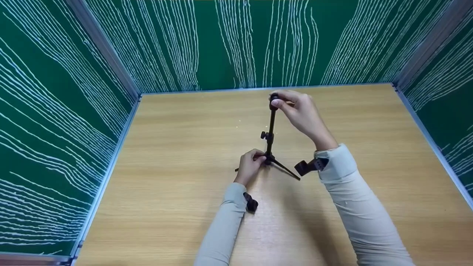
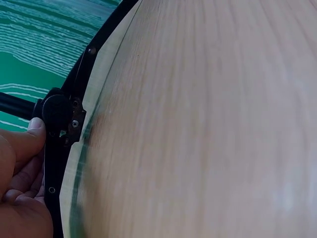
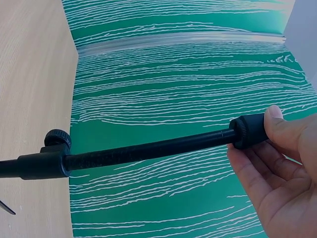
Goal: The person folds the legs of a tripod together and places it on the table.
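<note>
A small black tripod stand (image 1: 272,123) stands upright on the table, legs spread at its base. My right hand (image 1: 301,112) pinches the black top piece (image 3: 249,130) of its pole between thumb and fingers. Low down, my left hand (image 1: 249,166) holds a leg close to the hub (image 2: 57,111), with the thumb tip right beside the hub in the left wrist view. Partway up the pole sits a collar with a round side knob (image 3: 58,139). One leg (image 1: 286,169) points toward the lower right; my left hand partly hides another.
Beneath the stand lies a light wood table (image 1: 177,147). Green panels (image 1: 207,44) with wavy white lines rise at the back and both sides, joined by metal posts (image 1: 107,48). A few tiny pale specks (image 1: 239,120) dot the tabletop left of the pole.
</note>
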Demonstrator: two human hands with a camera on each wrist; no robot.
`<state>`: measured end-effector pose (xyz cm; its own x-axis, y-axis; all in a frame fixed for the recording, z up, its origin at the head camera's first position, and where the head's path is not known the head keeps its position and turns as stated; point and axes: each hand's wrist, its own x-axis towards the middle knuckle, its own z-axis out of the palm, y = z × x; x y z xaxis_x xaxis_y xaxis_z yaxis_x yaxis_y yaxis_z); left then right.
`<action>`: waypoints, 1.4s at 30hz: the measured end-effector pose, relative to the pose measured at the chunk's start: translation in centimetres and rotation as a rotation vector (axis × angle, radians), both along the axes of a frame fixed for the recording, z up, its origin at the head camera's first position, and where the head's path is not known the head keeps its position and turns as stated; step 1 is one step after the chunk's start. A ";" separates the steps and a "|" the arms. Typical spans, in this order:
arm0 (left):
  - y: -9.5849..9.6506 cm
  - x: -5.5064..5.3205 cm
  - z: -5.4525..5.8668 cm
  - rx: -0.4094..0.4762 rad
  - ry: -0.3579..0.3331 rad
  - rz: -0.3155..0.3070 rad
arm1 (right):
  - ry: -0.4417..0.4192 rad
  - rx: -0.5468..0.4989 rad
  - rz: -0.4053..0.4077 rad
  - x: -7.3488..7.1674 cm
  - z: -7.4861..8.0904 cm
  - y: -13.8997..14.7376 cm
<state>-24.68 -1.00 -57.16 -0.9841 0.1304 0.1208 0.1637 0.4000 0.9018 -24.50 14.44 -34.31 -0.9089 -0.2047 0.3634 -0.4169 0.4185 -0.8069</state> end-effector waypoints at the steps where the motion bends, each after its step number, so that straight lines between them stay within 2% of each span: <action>1: 0.0 0.0 0.0 -0.002 0.001 0.000 | 0.001 0.000 0.001 0.0 0.0 0.0; 14: 0.0 0.1 0.1 0.047 -0.036 -0.002 | 0.006 0.017 0.000 -0.1 -0.1 0.0; 23: 0.0 0.1 0.0 0.028 -0.021 -0.001 | 0.026 0.043 -0.004 -0.1 -0.5 0.0; 33: 0.0 0.1 0.0 0.063 -0.037 0.000 | 0.011 0.056 0.004 -0.2 -0.9 0.1; 42: 0.0 0.0 -0.1 0.036 -0.030 -0.003 | 0.030 0.055 0.009 -0.2 -1.3 0.0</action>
